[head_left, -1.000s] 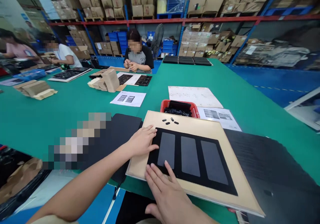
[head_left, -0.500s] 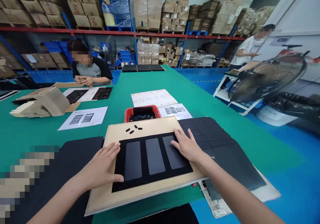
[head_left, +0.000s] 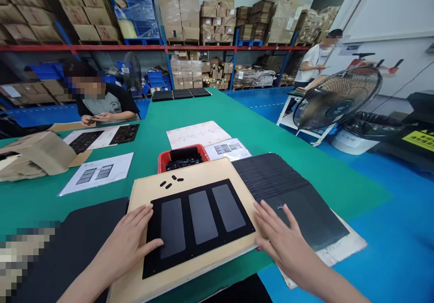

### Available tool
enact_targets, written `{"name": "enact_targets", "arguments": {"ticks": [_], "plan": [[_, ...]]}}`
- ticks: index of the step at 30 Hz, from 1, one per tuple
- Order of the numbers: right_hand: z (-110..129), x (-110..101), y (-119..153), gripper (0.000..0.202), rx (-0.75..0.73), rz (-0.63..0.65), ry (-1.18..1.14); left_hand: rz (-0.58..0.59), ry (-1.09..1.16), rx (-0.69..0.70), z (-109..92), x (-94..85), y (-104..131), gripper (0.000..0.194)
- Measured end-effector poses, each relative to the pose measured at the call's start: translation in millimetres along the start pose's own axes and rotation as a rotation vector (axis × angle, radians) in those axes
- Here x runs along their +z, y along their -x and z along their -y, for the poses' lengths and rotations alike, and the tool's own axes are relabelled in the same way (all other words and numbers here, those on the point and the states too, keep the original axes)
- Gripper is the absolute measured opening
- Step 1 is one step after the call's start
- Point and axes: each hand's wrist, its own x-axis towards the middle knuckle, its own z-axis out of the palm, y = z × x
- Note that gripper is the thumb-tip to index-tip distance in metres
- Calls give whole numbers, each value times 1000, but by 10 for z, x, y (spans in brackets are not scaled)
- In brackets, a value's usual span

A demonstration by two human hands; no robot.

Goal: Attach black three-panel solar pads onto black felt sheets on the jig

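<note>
A black panel point(head_left: 189, 224) with three grey rectangular windows lies flat on a tan board point(head_left: 142, 192). My left hand point(head_left: 130, 237) rests on the panel's left side, fingers stretched out and thumb over the lower left window. At the board's right edge is my right hand point(head_left: 283, 233), open, its fingers spread beside the panel's right end; whether it touches the board I cannot tell. Several small black oval pieces point(head_left: 168, 185) lie on the board above the panel. Behind the board stands a red basket point(head_left: 162, 162) filled with small black parts.
Dark sheets point(head_left: 301, 208) are stacked at the right, others point(head_left: 88, 235) at the left. Printed sheets point(head_left: 98, 172) and a white board point(head_left: 200, 133) lie on the green table point(head_left: 233, 113). A co-worker point(head_left: 105, 100) sits at the left. A fan point(head_left: 339, 100) stands at the right.
My right hand has moved off the panel's top right corner, right and toward me, to the board's edge. My left hand stays on the panel. The view has turned slightly right.
</note>
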Motion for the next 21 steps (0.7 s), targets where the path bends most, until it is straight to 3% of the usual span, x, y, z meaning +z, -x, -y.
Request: {"name": "enact_targets", "arguments": {"ticks": [4,8,15,19,21], "plan": [[-56,-121,-614,64,20,19,-24,-17,22,-32,-4,7,25,83],[43,-78,-1064,64,-40,92,-36,-23,67,-39,-21,4,68,76],[-49,108,-1204,67,-71,31,-57,35,162,-105,-92,-95,86,69],[-244,347,-1253,65,-148,-112,-56,98,289,-145,-65,-210,108,61],[-357,475,-1280,55,-220,-172,-31,117,343,-153,-56,-237,115,57]]}}
